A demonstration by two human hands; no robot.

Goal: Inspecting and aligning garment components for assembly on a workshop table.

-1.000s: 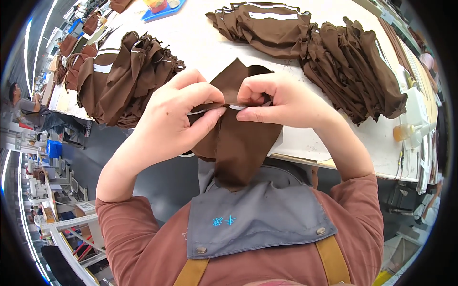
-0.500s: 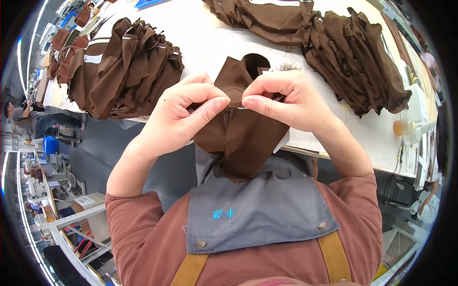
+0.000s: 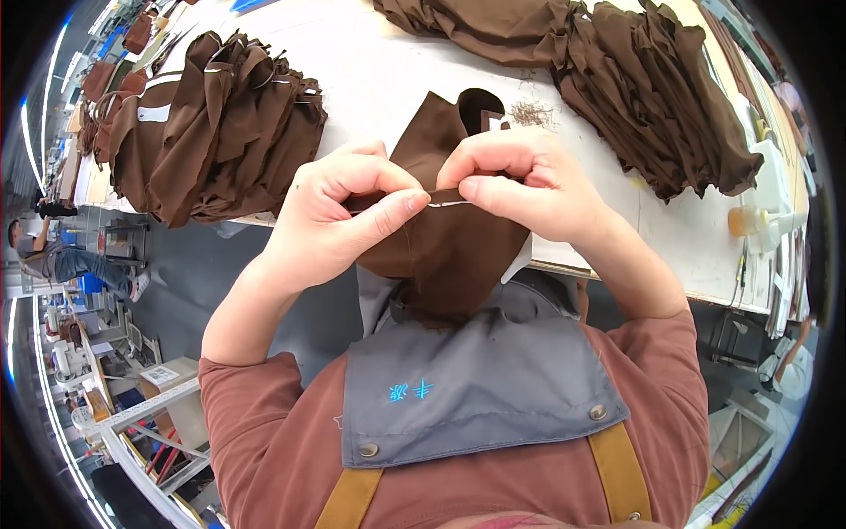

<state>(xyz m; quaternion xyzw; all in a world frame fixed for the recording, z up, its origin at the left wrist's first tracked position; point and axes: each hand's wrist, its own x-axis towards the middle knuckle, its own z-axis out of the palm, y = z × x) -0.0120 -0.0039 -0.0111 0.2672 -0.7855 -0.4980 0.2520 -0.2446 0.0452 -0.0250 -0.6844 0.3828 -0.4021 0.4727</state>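
Note:
A brown fabric piece (image 3: 449,256) hangs from the white table's (image 3: 397,79) front edge down toward my chest. My left hand (image 3: 339,216) pinches its folded edge between thumb and forefinger. Right beside it, my right hand (image 3: 520,181) pinches the same edge, where a thin white strip shows. The thumbs nearly touch. Part of the fabric's upper end lies on the table behind my hands.
A stack of brown fabric pieces (image 3: 216,128) sits on the table at the left. A bigger heap (image 3: 643,84) lies at the back right. Loose thread clippings (image 3: 531,113) lie behind my right hand. A small bottle (image 3: 749,220) stands at the right edge. A person (image 3: 53,256) sits far left.
Both hands have stayed pinched on the fabric edge and drawn closer to me. The fabric's top now lies flatter on the table.

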